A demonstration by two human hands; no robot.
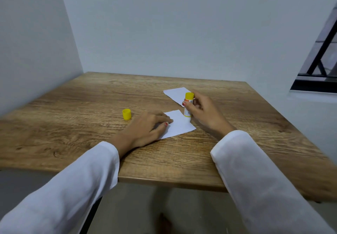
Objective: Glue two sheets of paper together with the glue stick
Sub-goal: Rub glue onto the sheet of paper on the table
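White long sleeves nearest. Left hand flat, fingers straight, pressing the near white paper sheet onto the wood-grain worktop. Right hand grips the yellow-and-white glue stick upright, lower end on that sheet. Yellow plastic cap just left of left hand. Second white paper sheet behind the stick.
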